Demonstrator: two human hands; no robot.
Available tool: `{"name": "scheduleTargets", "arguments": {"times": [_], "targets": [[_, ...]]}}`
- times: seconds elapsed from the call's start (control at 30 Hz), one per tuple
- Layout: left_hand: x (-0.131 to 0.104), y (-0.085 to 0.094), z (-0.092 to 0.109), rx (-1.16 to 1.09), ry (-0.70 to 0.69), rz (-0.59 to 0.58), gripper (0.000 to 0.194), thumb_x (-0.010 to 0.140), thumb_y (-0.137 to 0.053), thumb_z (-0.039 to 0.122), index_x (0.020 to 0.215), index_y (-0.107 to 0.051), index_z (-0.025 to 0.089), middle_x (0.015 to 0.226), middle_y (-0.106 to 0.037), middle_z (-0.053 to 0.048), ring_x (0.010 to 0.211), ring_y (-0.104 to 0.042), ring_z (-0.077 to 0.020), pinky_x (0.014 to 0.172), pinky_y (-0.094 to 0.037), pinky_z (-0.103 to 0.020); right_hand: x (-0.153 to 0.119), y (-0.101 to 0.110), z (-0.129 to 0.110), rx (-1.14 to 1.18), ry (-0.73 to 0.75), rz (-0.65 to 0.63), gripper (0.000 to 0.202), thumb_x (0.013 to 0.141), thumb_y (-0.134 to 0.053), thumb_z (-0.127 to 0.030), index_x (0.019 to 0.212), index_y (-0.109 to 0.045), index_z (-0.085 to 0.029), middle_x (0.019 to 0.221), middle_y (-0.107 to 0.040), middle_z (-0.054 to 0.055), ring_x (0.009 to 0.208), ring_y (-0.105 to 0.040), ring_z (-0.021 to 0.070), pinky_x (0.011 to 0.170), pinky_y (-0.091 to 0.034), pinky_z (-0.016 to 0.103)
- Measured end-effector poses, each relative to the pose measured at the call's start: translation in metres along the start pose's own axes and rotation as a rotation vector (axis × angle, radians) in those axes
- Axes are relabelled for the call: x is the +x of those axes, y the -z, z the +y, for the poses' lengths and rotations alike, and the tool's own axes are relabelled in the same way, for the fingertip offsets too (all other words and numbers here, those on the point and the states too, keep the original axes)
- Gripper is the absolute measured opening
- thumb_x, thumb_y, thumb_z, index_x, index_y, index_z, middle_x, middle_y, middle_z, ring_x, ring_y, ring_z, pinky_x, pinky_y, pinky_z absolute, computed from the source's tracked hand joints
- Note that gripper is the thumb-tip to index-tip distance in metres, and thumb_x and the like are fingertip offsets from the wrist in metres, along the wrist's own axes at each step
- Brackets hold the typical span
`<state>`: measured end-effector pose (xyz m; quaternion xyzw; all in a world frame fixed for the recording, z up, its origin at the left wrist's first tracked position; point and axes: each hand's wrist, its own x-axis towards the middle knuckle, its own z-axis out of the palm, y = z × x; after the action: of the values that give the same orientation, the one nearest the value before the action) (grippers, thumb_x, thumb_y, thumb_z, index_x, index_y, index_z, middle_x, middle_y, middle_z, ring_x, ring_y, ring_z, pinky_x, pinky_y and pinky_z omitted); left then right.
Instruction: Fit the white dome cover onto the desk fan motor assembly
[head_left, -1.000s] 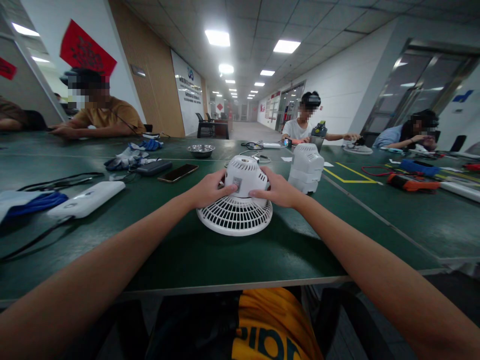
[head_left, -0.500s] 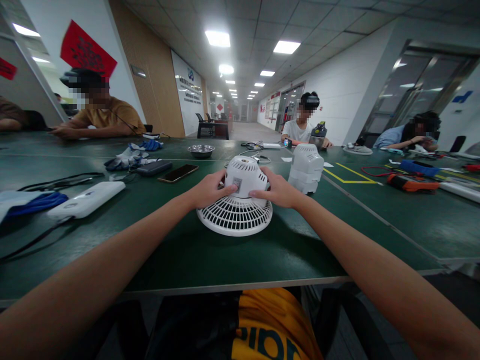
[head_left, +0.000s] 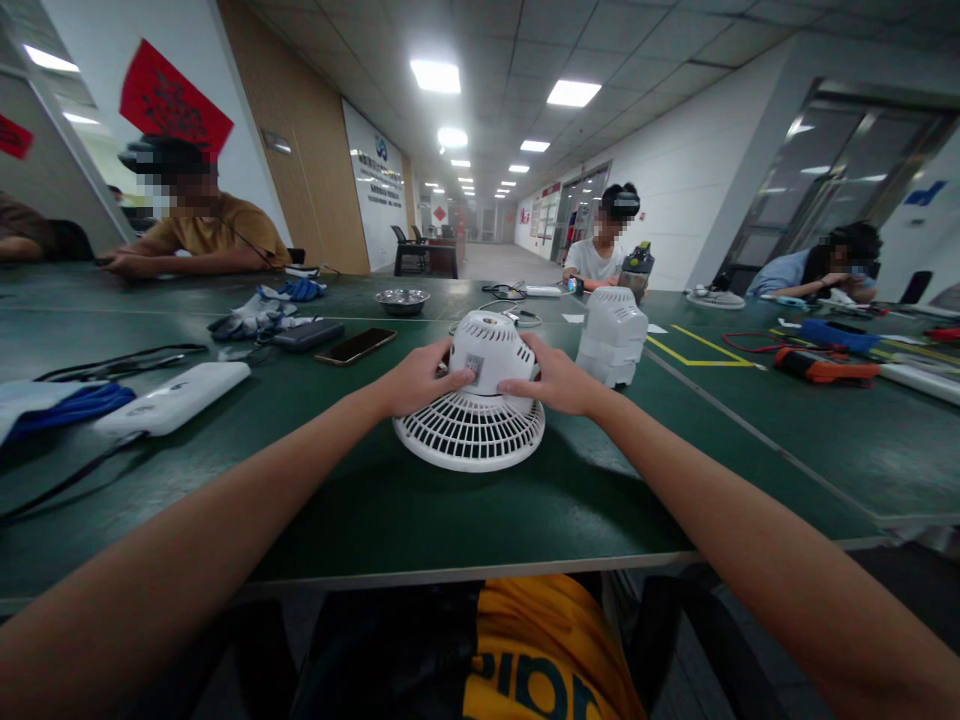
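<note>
A white fan head [head_left: 484,425] lies grille down on the green table, its rounded motor housing on top with a printed label on the left part. My left hand [head_left: 421,380] grips the housing from the left, thumb beside the label. From the right, my right hand [head_left: 556,376] holds the same housing, its thumb on the lower front. Fingers of both hands are partly hidden behind the housing. Just to the right stands a white plastic fan base [head_left: 613,335], apart from my right hand.
On the green table [head_left: 480,535] are a phone [head_left: 356,346], a metal bowl [head_left: 403,301] and a white power bank [head_left: 176,400] at left. An orange multimeter [head_left: 825,367] lies at right. Several people sit around the table; cables lie behind the fan head.
My hands and the fan head look unmoved. The person across the table has drawn a hand back from beside the dark container behind the fan base.
</note>
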<state>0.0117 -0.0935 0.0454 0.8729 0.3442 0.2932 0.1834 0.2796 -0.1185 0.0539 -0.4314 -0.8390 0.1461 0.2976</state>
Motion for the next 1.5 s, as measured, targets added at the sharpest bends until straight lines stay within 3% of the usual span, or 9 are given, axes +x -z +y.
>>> {"name": "scheduleTargets", "arguments": {"times": [0.9,1.5], "targets": [[0.0,0.0,-0.002,0.016,0.004,0.001,0.069,0.089,-0.053,0.066,0.134,-0.054,0.013,0.132,-0.065,-0.018,0.112,-0.064,-0.0324,0.091,-0.051,-0.044,-0.002,0.002,-0.009,-0.046,-0.044,-0.024,0.091,0.079,-0.07,-0.064,0.148,-0.039,-0.015,0.138,-0.061,0.019,0.121,-0.062,0.0381,0.105,-0.047,0.059],[0.001,0.001,-0.003,0.021,0.01,-0.012,0.066,0.089,-0.052,0.065,0.131,-0.055,0.014,0.129,-0.066,-0.017,0.11,-0.065,-0.0311,0.089,-0.051,-0.042,-0.002,0.003,-0.007,-0.052,-0.034,-0.013,0.089,0.078,-0.07,-0.065,0.148,-0.041,-0.018,0.138,-0.061,0.017,0.121,-0.061,0.0389,0.104,-0.047,0.06]]}}
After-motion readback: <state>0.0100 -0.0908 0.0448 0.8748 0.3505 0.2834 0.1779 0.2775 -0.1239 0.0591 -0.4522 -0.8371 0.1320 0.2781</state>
